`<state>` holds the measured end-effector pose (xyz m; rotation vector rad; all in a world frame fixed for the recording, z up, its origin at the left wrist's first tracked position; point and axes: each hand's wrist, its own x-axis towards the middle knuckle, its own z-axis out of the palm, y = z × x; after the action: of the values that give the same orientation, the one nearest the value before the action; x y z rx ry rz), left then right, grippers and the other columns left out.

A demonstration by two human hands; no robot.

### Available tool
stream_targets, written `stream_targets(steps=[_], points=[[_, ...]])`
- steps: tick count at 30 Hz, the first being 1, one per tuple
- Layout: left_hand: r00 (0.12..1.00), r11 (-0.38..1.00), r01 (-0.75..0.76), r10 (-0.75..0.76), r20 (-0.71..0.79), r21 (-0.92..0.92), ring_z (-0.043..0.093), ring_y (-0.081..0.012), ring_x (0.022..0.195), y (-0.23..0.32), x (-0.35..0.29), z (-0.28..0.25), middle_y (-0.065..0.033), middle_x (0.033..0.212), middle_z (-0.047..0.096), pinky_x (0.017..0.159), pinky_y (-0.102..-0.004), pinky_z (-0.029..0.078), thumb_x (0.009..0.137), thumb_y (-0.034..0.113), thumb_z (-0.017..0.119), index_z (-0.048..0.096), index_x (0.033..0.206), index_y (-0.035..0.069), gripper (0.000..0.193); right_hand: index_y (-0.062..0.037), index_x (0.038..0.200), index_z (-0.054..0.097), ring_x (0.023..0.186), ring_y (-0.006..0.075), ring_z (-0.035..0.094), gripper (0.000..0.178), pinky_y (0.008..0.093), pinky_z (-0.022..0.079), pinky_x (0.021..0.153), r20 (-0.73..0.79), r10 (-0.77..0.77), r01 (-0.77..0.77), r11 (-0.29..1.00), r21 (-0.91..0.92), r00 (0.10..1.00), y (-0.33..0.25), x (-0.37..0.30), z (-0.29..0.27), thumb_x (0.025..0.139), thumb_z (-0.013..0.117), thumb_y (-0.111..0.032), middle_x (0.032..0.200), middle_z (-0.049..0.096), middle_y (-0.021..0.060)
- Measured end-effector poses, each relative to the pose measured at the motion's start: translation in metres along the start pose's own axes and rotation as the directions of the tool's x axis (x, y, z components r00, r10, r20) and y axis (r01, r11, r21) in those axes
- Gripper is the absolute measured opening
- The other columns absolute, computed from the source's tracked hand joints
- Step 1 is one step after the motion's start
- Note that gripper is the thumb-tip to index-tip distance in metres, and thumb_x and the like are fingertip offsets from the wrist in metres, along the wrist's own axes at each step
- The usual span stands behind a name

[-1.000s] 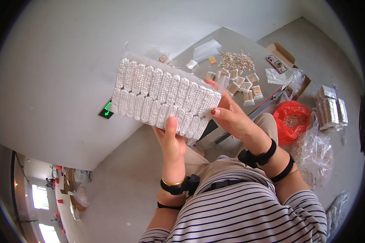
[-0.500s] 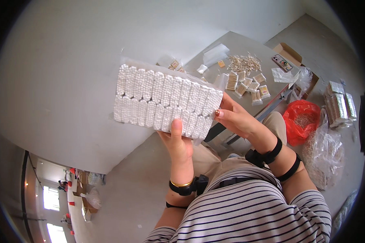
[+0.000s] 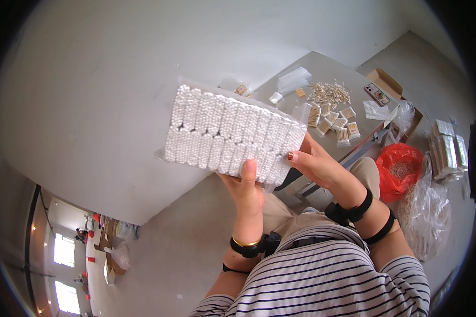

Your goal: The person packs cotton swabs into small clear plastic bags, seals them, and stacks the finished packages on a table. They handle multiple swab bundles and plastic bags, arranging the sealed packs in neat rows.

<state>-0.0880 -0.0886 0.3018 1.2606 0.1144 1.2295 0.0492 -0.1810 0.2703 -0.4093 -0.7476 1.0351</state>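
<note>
Held up before me is a large clear-wrapped pack of cotton swabs (image 3: pixel 232 132), its white tips facing me in two rows of bundles. My left hand (image 3: pixel 244 193) grips it from below, thumb pressed on the lower front. At the right end my right hand (image 3: pixel 314 161) clasps it, thumb on the face near the corner; its other fingers are hidden behind. Beyond the pack, on a grey table, lie several small packets of cotton swabs (image 3: pixel 325 127) and a heap of loose swabs (image 3: pixel 329 95).
Clear plastic sleeves (image 3: pixel 294 79) and a phone (image 3: pixel 377 94) lie on the table. To the right are an open cardboard box (image 3: pixel 387 82), a red bag of swabs (image 3: pixel 394 185), a clear plastic bag (image 3: pixel 426 211) and stacked wrapped packs (image 3: pixel 443 150). A pale wall (image 3: pixel 90 105) rises at left.
The pack and both hands appear shifted slightly right in the picture; the background has shifted right and down too. Both hands keep their hold.
</note>
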Motion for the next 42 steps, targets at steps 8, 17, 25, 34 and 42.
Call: stream_targets(steps=[8,17,25,34,42], points=[[1.000,0.996,-0.019,0.020,-0.019,0.083,0.040,-0.0268,0.141,-0.004,0.001,-0.004,-0.0114,0.154,0.038,0.118,-0.0469,0.034,0.087,0.022,0.077,0.021,0.158,0.007,0.092,-0.0046,0.157,0.025,0.144,0.0248,0.040,0.086,0.0434,0.033,0.119,0.002,0.022,-0.022,1.000,-0.014,1.000,0.008,0.001,-0.003,0.091,0.077,-0.026,0.154,0.041,0.0127],[0.999,0.999,-0.009,0.011,-0.042,0.046,0.035,-0.0239,0.143,-0.003,0.008,-0.017,-0.0112,0.156,0.032,0.121,-0.0452,0.027,0.085,0.012,0.079,0.013,0.159,0.010,0.099,-0.0046,0.157,0.026,0.141,0.0242,0.044,0.086,0.0444,0.038,0.116,0.010,0.117,-0.117,0.993,-0.006,0.993,0.020,0.012,-0.005,0.091,0.077,-0.031,0.152,0.044,0.0116],[0.997,0.998,0.011,-0.006,-0.077,0.055,0.034,-0.0232,0.143,-0.012,0.015,-0.036,-0.0117,0.153,0.031,0.120,-0.0446,0.026,0.083,0.013,0.081,0.012,0.155,0.009,0.100,-0.0037,0.156,0.026,0.144,0.0247,0.042,0.095,0.0455,0.033,0.120,0.029,0.175,-0.175,0.985,-0.014,0.984,0.039,0.025,-0.016,0.087,0.081,-0.037,0.153,0.044,0.0108],[0.987,0.997,0.061,-0.054,-0.149,0.044,0.034,-0.0244,0.142,-0.023,0.016,-0.045,-0.0141,0.151,0.030,0.119,-0.0444,0.030,0.083,0.013,0.081,0.008,0.155,0.007,0.103,-0.0022,0.155,0.033,0.141,0.0285,0.046,0.090,0.0452,0.033,0.120,0.079,0.280,-0.285,0.957,0.051,0.957,0.052,0.042,-0.005,0.086,0.078,-0.039,0.154,0.046,0.0133],[0.998,0.983,0.052,-0.045,-0.042,0.177,0.036,-0.0318,0.144,-0.017,0.023,-0.084,-0.0233,0.155,0.031,0.119,-0.0461,0.029,0.090,0.032,0.078,0.005,0.160,0.004,0.105,-0.0040,0.150,0.039,0.134,0.0263,0.052,0.080,0.0438,0.038,0.116,-0.056,0.200,-0.193,0.976,0.105,0.978,0.048,0.060,-0.002,0.086,0.079,-0.031,0.143,0.055,0.0091]])
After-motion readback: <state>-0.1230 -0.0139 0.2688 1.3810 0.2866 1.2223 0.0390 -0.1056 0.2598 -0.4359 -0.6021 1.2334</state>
